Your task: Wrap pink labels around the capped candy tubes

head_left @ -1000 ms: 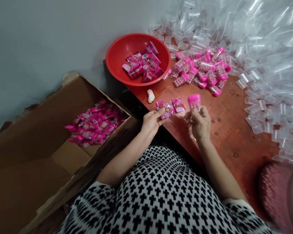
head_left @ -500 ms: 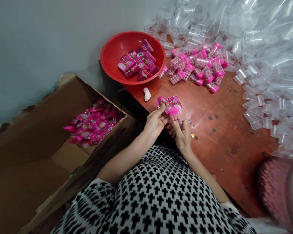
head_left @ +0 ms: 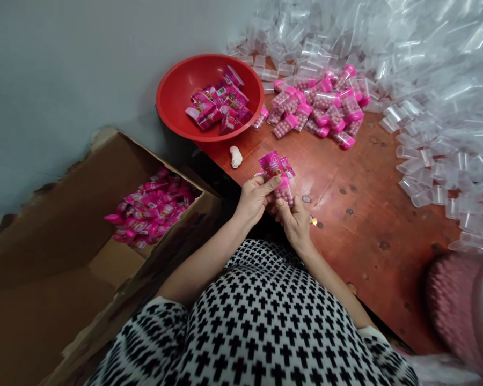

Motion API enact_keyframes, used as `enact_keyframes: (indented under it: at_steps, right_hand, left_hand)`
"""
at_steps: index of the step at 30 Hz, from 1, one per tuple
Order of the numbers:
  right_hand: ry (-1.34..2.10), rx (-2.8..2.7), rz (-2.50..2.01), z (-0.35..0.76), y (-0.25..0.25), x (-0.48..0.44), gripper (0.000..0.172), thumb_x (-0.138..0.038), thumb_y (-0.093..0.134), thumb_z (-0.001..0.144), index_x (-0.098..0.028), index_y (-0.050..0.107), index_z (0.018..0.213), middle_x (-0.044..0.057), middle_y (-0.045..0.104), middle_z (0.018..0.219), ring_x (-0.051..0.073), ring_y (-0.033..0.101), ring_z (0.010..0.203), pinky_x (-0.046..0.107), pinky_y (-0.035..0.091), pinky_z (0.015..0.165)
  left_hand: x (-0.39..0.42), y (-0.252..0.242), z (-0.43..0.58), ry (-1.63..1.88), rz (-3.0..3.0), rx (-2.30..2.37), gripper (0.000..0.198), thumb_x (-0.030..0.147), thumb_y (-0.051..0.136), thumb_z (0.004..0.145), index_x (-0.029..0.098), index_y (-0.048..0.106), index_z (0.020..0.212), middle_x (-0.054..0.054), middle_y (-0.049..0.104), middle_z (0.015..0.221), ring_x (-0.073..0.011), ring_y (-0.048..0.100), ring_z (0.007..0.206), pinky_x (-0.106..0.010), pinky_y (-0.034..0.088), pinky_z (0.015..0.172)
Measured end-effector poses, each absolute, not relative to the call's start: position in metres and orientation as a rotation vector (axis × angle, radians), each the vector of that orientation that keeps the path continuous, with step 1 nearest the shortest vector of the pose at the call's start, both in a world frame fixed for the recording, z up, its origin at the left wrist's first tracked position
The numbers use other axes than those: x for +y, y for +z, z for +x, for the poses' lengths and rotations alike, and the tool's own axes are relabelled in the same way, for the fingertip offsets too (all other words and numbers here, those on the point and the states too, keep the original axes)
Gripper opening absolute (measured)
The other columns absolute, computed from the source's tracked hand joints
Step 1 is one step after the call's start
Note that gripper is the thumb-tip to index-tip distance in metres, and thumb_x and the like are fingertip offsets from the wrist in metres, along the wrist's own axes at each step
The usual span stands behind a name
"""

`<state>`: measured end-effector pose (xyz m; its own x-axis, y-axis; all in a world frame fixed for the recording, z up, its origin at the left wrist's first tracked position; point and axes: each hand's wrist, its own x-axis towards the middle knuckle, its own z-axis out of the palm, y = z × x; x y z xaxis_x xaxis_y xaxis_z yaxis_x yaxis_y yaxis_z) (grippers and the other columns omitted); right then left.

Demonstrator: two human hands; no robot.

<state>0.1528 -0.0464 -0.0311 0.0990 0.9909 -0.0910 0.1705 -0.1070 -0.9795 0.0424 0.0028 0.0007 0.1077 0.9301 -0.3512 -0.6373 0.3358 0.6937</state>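
Observation:
My right hand [head_left: 297, 222] grips the lower part of a small clear bottle [head_left: 284, 195], which is filled with pink balls and has a pink cap. Between the thumb and fingers of my left hand [head_left: 253, 201] is a printed pink label sleeve [head_left: 271, 162], held up against the capped end. Whether the sleeve goes around the cap or only lies against it, I cannot tell. Another pink label [head_left: 287, 167] shows just behind, on the table. Both hands are closed and close together at the table's near left edge.
A red bowl [head_left: 173, 120] with pink labels stands at the back left. Capped bottles [head_left: 324, 102] are heaped beside it, and clear empty tubes [head_left: 438, 166] cover the right. A cardboard box [head_left: 116, 262] holds pink-wrapped bottles [head_left: 153, 209]. A tub of pink balls [head_left: 453, 305] stands front right.
My left hand has brought the label sleeve up to the bottle's cap, its thumb now over the cap. The bottle stays in my right hand. The view has shifted slightly.

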Motion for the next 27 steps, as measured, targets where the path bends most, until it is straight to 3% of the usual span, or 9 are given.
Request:
enact_keyframes:
  at_steps: [3,8,15,21,27]
  right_hand:
    - [1.183,-1.178,-1.421,0.154,-0.031,-0.046,0.028,-0.049,0.058,0.086,-0.022,0.052,0.083,-0.006,0.061,0.061,0.007,0.051,0.045,0.019,0.038,0.041]
    - [1.618,-0.887,-1.133,0.151,-0.024,-0.041,0.034,-0.054,0.058,0.083,-0.021,0.051,0.085,-0.007,0.059,0.053,0.007,0.046,0.036,0.017,0.030,0.032]
    - [1.368,-1.040,-1.306,0.151,-0.022,-0.038,0.032,-0.050,0.062,0.083,-0.020,0.053,0.081,-0.006,0.059,0.056,0.005,0.048,0.039,0.016,0.034,0.035]
    - [1.526,-1.036,-1.266,0.158,-0.024,-0.040,0.031,-0.051,0.060,0.083,-0.021,0.052,0.079,-0.006,0.058,0.053,0.007,0.044,0.036,0.018,0.030,0.033]
    - [1.150,-1.238,-1.485,0.159,-0.027,-0.042,0.029,-0.048,0.061,0.083,-0.022,0.051,0.074,-0.006,0.056,0.055,0.008,0.049,0.043,0.019,0.037,0.040]
  left_hand:
    - [0.003,-0.001,0.042,1.196,0.469,0.889,0.042,0.042,0.088,0.053,0.011,0.061,0.063,0.000,0.062,0.058,-0.0097,0.058,0.049,-0.022,0.049,0.052]
    - [0.007,-0.005,0.039,1.140,0.595,0.924,0.039,0.040,0.088,0.054,0.010,0.064,0.061,-0.002,0.063,0.058,-0.0096,0.059,0.049,-0.021,0.049,0.050]
    - [0.000,-0.009,0.042,1.075,0.644,0.927,0.038,0.044,0.081,0.064,0.012,0.061,0.063,0.000,0.059,0.050,-0.0101,0.048,0.032,-0.022,0.034,0.029]
    - [-0.002,-0.002,0.042,1.056,0.440,0.852,0.037,0.037,0.086,0.058,0.010,0.064,0.070,-0.005,0.067,0.065,-0.0123,0.062,0.053,-0.022,0.051,0.048]
    - [-0.002,-0.005,0.046,1.116,0.343,0.878,0.041,0.036,0.089,0.052,0.009,0.064,0.070,-0.003,0.066,0.063,-0.0105,0.062,0.054,-0.021,0.052,0.054]
